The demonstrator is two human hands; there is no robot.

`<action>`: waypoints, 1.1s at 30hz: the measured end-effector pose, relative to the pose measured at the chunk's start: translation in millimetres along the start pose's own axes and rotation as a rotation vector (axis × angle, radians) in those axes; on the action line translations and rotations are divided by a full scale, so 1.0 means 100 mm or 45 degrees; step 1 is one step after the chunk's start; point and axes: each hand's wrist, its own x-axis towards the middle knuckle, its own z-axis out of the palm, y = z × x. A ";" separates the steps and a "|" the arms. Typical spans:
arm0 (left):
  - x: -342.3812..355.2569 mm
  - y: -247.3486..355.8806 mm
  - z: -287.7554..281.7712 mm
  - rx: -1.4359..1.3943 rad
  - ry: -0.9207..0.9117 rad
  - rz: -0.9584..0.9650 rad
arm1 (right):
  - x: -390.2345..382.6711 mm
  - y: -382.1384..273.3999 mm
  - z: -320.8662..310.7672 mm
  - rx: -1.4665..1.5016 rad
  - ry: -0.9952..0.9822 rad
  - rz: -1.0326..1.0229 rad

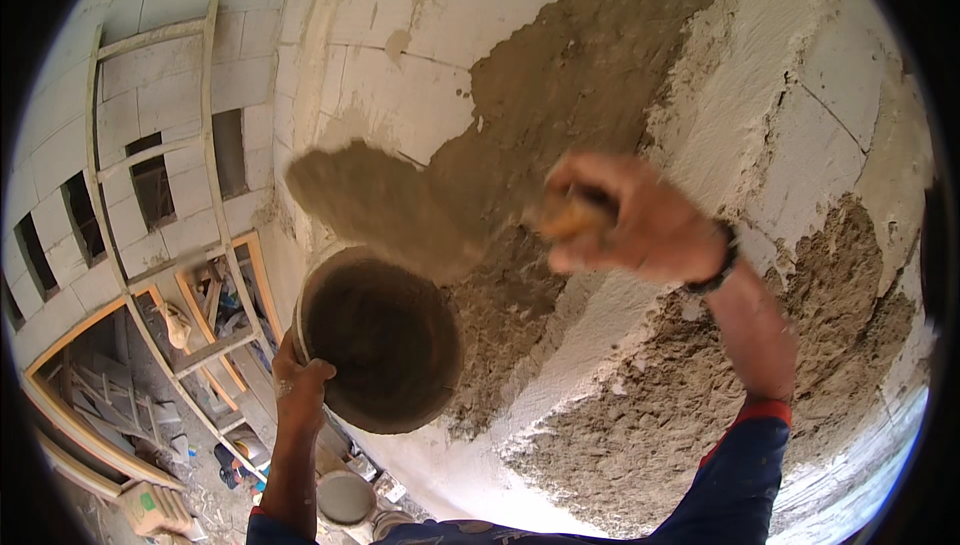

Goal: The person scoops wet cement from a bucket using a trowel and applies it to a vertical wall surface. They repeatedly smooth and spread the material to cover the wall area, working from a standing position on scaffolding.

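My left hand (pixel 298 385) grips the rim of a round dark pan (pixel 380 340) smeared with wet mortar, held up close to the wall. My right hand (pixel 625 225) is closed on the orange wooden handle of a trowel (pixel 385 207). The trowel's blade carries a load of grey-brown mortar and is blurred just above the pan. Behind it, a patch of fresh mortar (pixel 570 65) covers part of the white block wall (pixel 400 95). I wear a dark band on my right wrist and blue sleeves with red cuffs.
Rough mortar (pixel 690 395) coats the lower right of the wall. A wooden ladder-like frame (pixel 150 145) leans at the left against a block wall with openings. Far below lie timber scaffolding, boards, debris and a pale bucket (pixel 345 497).
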 end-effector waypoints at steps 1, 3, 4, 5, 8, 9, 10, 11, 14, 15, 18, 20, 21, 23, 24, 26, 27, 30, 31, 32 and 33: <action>0.01 0.03 -0.06 0.025 0.037 0.006 | 0.10 -0.06 -0.15 -0.110 0.100 -0.114; 0.06 0.08 -0.09 0.008 0.040 0.026 | 0.23 -0.13 -0.55 -0.015 0.082 -0.301; 0.09 0.07 -0.08 -0.003 0.026 0.021 | 0.25 -0.14 -0.66 0.065 0.170 -0.310; 0.12 0.08 -0.07 -0.012 0.017 0.017 | 0.28 -0.16 -0.75 0.147 0.258 -0.324; 0.12 0.09 -0.11 -0.030 0.020 -0.007 | 0.38 0.01 -0.93 0.405 0.252 -0.148; 0.15 0.08 -0.10 -0.018 -0.001 -0.002 | 0.44 0.11 -0.99 0.478 0.198 -0.037; 0.16 0.09 -0.10 -0.002 -0.014 -0.006 | 0.56 0.26 -1.05 0.171 0.370 0.173; 0.13 0.04 -0.08 -0.005 -0.050 -0.028 | 0.64 0.37 -1.15 -0.166 0.529 0.404; 0.11 -0.02 -0.08 -0.062 -0.043 -0.071 | 0.64 0.68 -1.72 -0.544 0.882 0.370; 0.11 -0.02 -0.10 -0.051 -0.049 -0.081 | 0.58 0.66 -1.88 -0.603 0.940 0.342; 0.13 -0.04 -0.08 -0.034 -0.097 -0.114 | 0.37 0.71 -2.06 -0.321 0.807 0.131; 0.17 -0.12 -0.02 -0.025 -0.129 -0.130 | 0.29 0.60 -1.88 -0.289 0.672 0.288; 0.18 -0.13 -0.01 -0.018 -0.148 -0.143 | 0.25 0.57 -1.71 -0.259 0.600 0.357; 0.20 -0.15 -0.02 0.002 -0.173 -0.182 | 0.23 0.51 -1.15 -0.073 0.509 0.337; 0.17 -0.15 -0.05 -0.012 -0.152 -0.151 | 0.26 0.50 -0.84 0.035 0.450 0.308; 0.17 -0.17 -0.02 0.002 -0.184 -0.149 | 0.18 0.58 -0.37 0.155 0.194 0.403; 0.19 -0.18 0.01 0.036 -0.219 -0.166 | 0.12 0.59 -0.08 0.206 0.046 0.466; 0.20 -0.28 0.13 -0.038 -0.284 -0.207 | -0.04 0.91 0.84 -0.134 -0.355 0.308; 0.20 -0.30 0.13 -0.072 -0.288 -0.191 | 0.01 0.87 1.10 -0.215 -0.497 0.266; 0.17 -0.31 0.11 -0.107 -0.294 -0.178 | 0.03 0.71 1.30 -0.106 -0.669 0.437; 0.16 -0.31 0.10 -0.088 -0.291 -0.181 | 0.04 0.66 1.40 0.025 -0.795 0.487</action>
